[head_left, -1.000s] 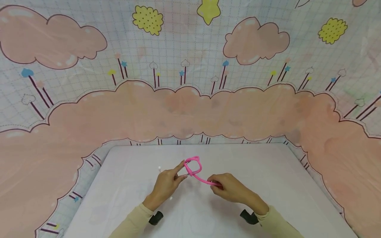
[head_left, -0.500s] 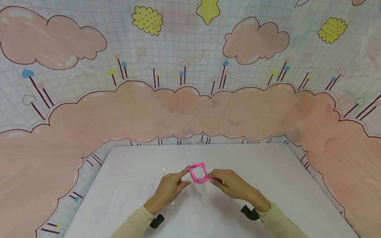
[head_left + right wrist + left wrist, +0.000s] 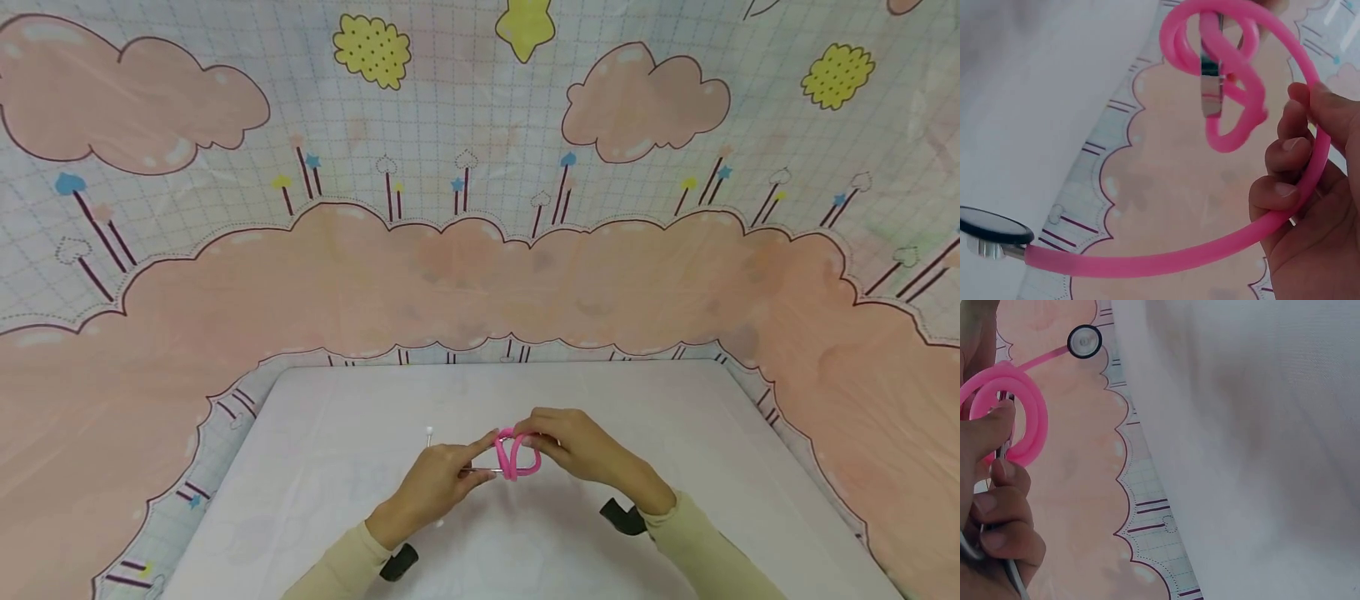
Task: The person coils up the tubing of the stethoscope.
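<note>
A stethoscope with pink tubing (image 3: 512, 460) is held up above the table between both hands. My left hand (image 3: 441, 482) grips its metal headset tubes near the coiled tubing; white ear tips (image 3: 429, 432) stick out on either side of that hand. In the right wrist view, the tubing loops around a flat metal piece (image 3: 1212, 87). My right hand (image 3: 576, 444) pinches the tubing close by the coil, its fingers curled around the strand. From there the free end hangs in a curve to the dark-rimmed chest piece (image 3: 996, 226), also visible in the left wrist view.
A white table (image 3: 337, 400) lies beneath the hands. Behind and beside it hangs a cloth (image 3: 480, 283) printed with peach clouds and stars. Black wrist straps (image 3: 624, 517) show at the cuffs of the beige sleeves.
The tubing between the hands went from a stretched tail to a further loop around the headset. My right hand moved up and away; my left shifted slightly right and nearer.
</note>
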`<state>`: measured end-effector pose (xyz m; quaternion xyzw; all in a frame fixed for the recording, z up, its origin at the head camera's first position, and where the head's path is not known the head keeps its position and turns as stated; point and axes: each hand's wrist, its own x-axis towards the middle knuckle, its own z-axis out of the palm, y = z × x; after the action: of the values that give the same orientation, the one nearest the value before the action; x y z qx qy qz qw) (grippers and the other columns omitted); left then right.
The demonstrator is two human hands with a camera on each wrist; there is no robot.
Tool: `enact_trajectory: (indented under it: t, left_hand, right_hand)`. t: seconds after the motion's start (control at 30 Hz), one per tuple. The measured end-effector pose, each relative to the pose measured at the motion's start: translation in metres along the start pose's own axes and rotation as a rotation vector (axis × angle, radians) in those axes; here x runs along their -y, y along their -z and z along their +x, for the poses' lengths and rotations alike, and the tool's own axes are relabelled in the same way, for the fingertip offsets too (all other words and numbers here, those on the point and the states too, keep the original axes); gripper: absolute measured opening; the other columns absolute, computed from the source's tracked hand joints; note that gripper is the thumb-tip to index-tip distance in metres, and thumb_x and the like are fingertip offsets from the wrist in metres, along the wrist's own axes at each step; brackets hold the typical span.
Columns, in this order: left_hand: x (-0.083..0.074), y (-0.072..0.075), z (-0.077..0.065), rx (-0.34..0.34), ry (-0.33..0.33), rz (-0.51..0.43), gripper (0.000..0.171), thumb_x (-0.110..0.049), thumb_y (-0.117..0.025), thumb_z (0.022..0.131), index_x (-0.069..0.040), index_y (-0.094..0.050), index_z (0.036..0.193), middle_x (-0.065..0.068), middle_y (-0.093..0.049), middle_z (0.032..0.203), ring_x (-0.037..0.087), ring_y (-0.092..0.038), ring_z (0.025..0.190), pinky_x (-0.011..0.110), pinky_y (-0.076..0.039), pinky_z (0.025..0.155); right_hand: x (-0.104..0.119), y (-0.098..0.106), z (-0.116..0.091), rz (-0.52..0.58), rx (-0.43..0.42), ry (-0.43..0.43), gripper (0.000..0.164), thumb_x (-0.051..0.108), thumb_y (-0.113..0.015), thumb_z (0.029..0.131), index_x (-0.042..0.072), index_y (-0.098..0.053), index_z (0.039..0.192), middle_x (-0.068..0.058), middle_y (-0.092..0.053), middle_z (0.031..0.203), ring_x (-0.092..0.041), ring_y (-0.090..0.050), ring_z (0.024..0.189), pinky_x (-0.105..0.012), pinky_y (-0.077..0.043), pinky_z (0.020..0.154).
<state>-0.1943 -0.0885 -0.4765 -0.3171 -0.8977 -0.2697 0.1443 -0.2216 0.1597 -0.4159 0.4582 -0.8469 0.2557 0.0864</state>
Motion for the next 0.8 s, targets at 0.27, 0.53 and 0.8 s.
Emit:
enact_trajectory:
  t: [0.27,0.53,0.8]
  left_hand:
    - [-0.002,0.003,-0.001,0.041,-0.058,-0.018,0.057,-0.04,-0.065,0.084,-0.029,-0.046,0.137,-0.015,-0.054,0.061,-0.005,-0.039,0.054,0.008,-0.037,0.052]
    - [-0.004,0.005,-0.001,-0.005,-0.222,-0.05,0.054,-0.036,-0.067,0.083,-0.022,-0.053,0.133,-0.01,-0.068,0.073,-0.009,-0.046,0.057,0.001,-0.038,0.057]
    - [-0.005,0.007,-0.001,-0.049,-0.31,-0.057,0.056,-0.032,-0.068,0.083,-0.017,-0.051,0.134,-0.01,-0.062,0.066,-0.008,-0.042,0.055,0.001,-0.035,0.056]
  right_hand:
    - [-0.004,0.005,0.009,0.047,-0.013,0.006,0.02,0.03,-0.061,0.089,0.02,-0.069,0.104,0.01,-0.06,0.084,0.001,-0.051,0.07,-0.013,-0.046,0.061]
    - [-0.016,0.002,0.012,0.142,0.009,0.077,0.021,0.022,-0.062,0.088,0.016,-0.069,0.107,0.007,-0.061,0.086,0.001,-0.049,0.07,-0.014,-0.045,0.059]
    - [-0.025,-0.005,0.012,0.252,0.026,0.016,0.022,0.025,-0.06,0.09,0.017,-0.068,0.108,0.007,-0.064,0.087,0.0,-0.05,0.071,-0.017,-0.047,0.06]
